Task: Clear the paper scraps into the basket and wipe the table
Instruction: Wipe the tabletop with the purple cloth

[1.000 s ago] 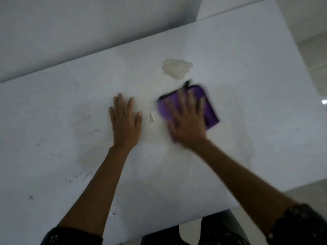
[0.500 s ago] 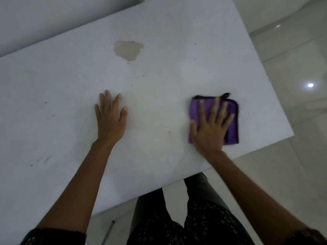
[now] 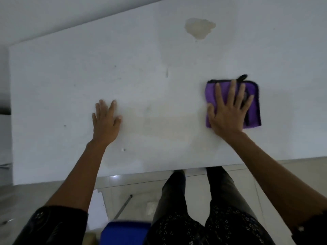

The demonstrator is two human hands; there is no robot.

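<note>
A folded purple cloth point(image 3: 254, 103) with a black edge lies on the white table point(image 3: 70, 85) at the right. My right hand point(image 3: 228, 112) presses flat on it with spread, straight fingers. My left hand point(image 3: 106, 119) rests flat on the bare table to the left of centre, fingers straight. A blue basket point(image 3: 123, 233) stands on the floor below the table's near edge, partly cut off by the frame. A tiny white scrap point(image 3: 122, 149) lies near my left wrist. No larger paper scraps show on the table.
A pale chipped patch point(image 3: 199, 28) marks the table at the back. A damp smear spreads between my hands. On the floor lie a white sheet point(image 3: 97, 207) and a thin rod point(image 3: 123, 207). My legs stand at the table's near edge.
My right hand slid the cloth from the middle of the table out to the right. The left hand stayed flat in place. The view tilted down, showing the floor and basket.
</note>
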